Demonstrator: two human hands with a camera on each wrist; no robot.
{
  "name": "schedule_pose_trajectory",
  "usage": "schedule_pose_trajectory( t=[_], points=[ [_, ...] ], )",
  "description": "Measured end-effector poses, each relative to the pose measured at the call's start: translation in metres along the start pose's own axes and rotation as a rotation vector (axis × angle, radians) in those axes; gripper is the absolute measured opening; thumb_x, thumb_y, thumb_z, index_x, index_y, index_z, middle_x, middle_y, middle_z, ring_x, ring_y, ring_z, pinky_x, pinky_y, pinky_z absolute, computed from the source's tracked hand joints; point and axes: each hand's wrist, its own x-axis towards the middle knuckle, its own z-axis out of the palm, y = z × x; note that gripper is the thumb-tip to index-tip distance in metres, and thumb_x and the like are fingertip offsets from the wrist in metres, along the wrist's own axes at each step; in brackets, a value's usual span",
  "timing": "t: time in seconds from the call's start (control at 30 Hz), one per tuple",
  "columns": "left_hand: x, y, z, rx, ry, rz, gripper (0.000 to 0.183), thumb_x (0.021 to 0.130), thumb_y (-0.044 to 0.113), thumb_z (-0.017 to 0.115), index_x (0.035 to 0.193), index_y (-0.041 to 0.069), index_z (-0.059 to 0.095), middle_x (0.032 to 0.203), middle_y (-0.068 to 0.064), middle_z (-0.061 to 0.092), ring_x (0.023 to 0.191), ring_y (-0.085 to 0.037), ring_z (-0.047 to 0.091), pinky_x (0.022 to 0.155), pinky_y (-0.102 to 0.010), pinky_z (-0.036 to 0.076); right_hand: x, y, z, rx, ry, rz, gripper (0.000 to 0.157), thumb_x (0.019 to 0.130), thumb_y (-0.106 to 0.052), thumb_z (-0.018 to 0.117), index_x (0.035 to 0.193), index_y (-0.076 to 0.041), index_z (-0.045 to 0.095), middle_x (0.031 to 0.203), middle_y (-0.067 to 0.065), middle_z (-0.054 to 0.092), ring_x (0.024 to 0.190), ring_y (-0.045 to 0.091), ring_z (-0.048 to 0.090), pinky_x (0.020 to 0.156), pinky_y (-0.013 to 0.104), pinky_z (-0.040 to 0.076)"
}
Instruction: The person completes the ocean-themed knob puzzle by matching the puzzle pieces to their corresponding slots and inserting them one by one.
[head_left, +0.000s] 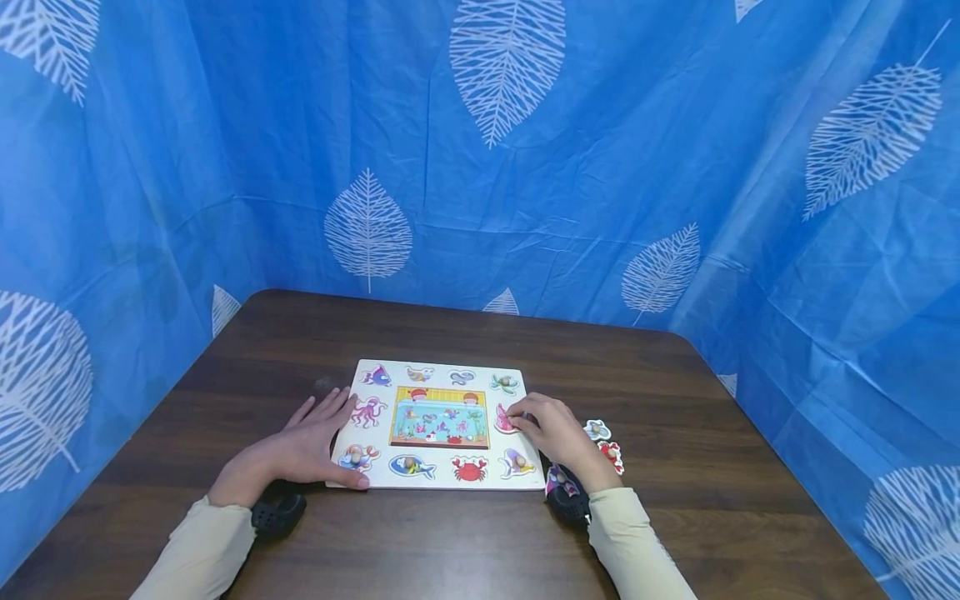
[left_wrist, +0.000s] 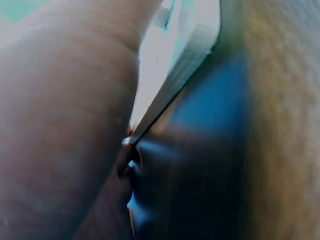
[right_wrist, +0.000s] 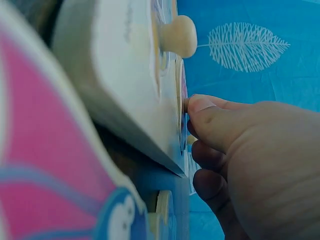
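beneath the thumb and fingertips of the right hand (head_left: 551,425), a pink piece (head_left: 503,419) lies at the right side of a white board (head_left: 443,479). thumb and finger are closed to a narrow pinch on its small knob; the other fingers curl loosely below. whether the piece sits fully down in its slot, i cannot tell.

just beyond the grip is a green piece (head_left: 504,383) with a knob, and just nearer the person a purple and yellow fish (head_left: 517,463), also knobbed. left of the grip is a printed aquarium picture (head_left: 439,418); farther left again, a pink octopus (head_left: 368,412).

across the board from the grip, the left hand (head_left: 315,442) rests on the left edge, fingers extended and thumb along the near corner, pinching nothing. beside that thumb is an orange knobbed piece (head_left: 356,457).

to the right of the grip, near the forearm, a blue and white piece (head_left: 597,430) and a red piece (head_left: 610,455) lie loose on the brown table (head_left: 420,542). a pink and purple piece (head_left: 561,481) is partly hidden by the wrist.
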Motion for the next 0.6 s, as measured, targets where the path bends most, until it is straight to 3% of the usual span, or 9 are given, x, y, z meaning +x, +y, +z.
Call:
schedule_pose_trajectory(
  t=[0.6],
  points=[
    [-0.0037,0.0039,-0.0034,-0.002,-0.007,0.010,0.134,0.068,0.069,0.083,0.160,-0.008,0.022,0.168,-0.032,0.014,0.155,-0.050,0.009,0.122,-0.070,0.002,-0.0003,0.0002,0.0004,-0.013,0.002,-0.017,0.014,0.094,-0.014,0.077,0.108,-0.016,0.079,0.103,-0.004,0.073,0.091,0.009,0.065,0.085,0.035,0.058]
  ],
)
